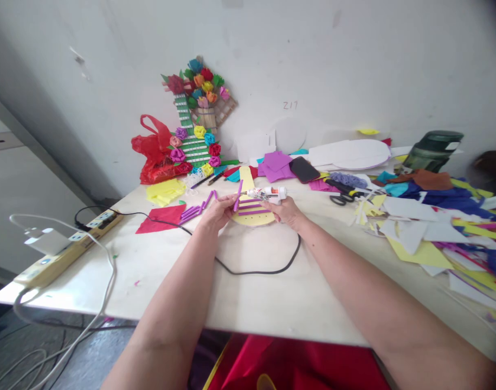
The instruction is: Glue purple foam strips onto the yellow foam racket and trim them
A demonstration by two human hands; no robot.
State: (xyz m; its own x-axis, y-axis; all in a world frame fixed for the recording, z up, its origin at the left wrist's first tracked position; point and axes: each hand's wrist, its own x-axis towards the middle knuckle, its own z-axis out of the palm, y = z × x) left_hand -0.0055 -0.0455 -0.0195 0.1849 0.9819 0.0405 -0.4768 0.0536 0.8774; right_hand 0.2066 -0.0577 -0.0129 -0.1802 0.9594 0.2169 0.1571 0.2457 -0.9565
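Head view, with the clock face centred on the yellow card and twelve pointing away from the person. The card [256, 220] lies on the table, rounded at its near end, with a narrow neck toward twelve and small dark dots along its lower edge. At least three purple strips [251, 213] run across it; the hands and tool hide any exact count. Just above its left side, one slim, straight purple stick [239, 189] stands tilted, pinched between the thumb and fingers of the left hand [221, 212]. The right hand [287, 211], at three o'clock, is wrapped around one hot glue gun [268, 193], white with coloured markings. Its nozzle points toward nine, right beside the stick; whether they touch cannot be told.

At nine o'clock lie several loose purple sticks [194, 212], too overlapped to count surely, and one red sheet [160, 219]. Two pens [216, 177] sit at ten. Between ten and eleven leans one green panel [195, 150] trimmed with flowers. One black phone [304, 169] lies at two, one pair of scissors [337, 200] near three, and one dark green bottle [429, 154] between two and three, farther off.
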